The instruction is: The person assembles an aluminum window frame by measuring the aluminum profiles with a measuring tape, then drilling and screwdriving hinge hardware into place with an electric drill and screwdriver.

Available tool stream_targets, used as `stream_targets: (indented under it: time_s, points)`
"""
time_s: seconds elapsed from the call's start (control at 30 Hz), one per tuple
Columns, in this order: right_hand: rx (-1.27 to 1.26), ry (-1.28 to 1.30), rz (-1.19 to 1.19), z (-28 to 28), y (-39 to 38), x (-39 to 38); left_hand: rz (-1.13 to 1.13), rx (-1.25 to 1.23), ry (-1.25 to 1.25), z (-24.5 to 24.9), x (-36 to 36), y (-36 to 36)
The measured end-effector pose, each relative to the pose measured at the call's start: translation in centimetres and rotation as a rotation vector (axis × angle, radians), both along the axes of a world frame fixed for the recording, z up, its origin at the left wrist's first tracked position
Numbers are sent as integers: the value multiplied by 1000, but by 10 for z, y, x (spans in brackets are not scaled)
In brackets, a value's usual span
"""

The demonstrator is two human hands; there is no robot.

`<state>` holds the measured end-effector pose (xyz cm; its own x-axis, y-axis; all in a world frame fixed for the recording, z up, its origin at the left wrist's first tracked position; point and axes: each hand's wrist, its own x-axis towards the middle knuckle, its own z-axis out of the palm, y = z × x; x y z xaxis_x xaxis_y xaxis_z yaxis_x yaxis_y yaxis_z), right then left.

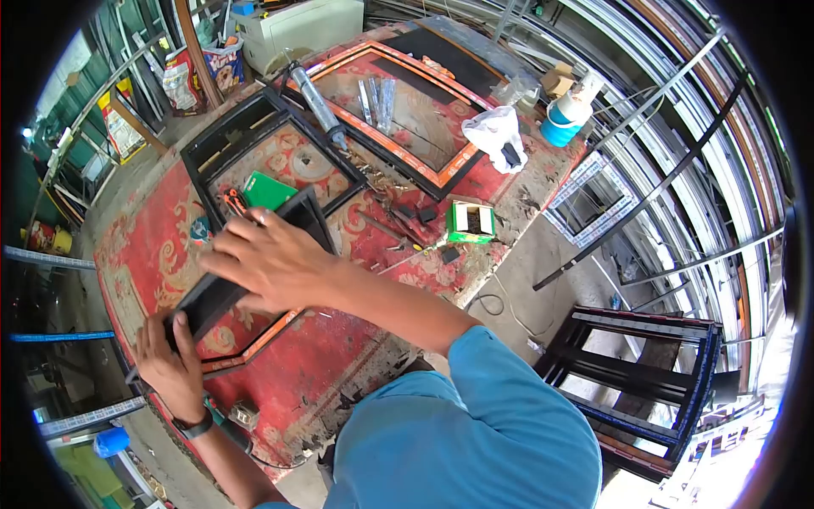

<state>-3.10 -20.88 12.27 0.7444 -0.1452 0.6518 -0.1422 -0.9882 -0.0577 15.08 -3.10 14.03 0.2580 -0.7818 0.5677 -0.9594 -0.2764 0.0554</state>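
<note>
My left hand [172, 360], with a dark band on the wrist, grips the lower left end of a black frame profile [222, 303]. Higher up the same profile, my right hand [270, 259] is wrapped over it, fingers bent around its edge. The profile is tilted across the red patterned cloth [280, 386] on the table. Just beyond my right hand are a green box [269, 191] and an orange-handled tool [235, 202]. A black frame [326, 146] lies behind them.
An orange-faced frame [462, 168], a caulking gun [315, 100], a white plastic bag [495, 136] and an open green box [471, 222] lie farther right. A blue and white container [566, 119] stands at the table's far corner. Black frames [632, 373] stand right of the table.
</note>
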Motion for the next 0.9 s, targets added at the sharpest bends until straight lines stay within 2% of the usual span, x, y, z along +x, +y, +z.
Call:
stream_targets:
  time_s: [0.1,0.17,0.23,0.3,0.37,0.43,0.5,0.6,0.7,0.83,0.87,0.9]
  points:
    - [117,-397,331,3,-5,-22,-38,-27,20,3,-7,4]
    - [118,-537,280,-5,-29,-51,1,9,56,5,-12,7]
    - [122,-568,18,-9,-67,-87,33,31,86,7,-14,9]
    - [263,-743,-308,-45,-122,-98,48,37,107,8,-17,7]
    - [978,-862,-298,-115,-198,-115,56,38,144,13,-23,1]
    - [857,-732,-554,-195,-268,-133,102,58,168,17,-29,-2]
    - [873,-578,-679,-247,-312,-148,212,55,196,16,-38,-4]
    - [864,-643,-450,-301,-375,-142,276,20,212,8,-43,-13]
    - [930,-319,-607,-271,-418,-119,308,18,210,0,-43,-11]
    - [820,-152,-752,-312,-517,-69,356,15,258,2,-54,-18]
    - [824,65,-814,-319,-541,-61,367,39,272,4,-57,-17]
    - [854,138,-893,-314,-550,-48,377,64,287,6,-59,-15]
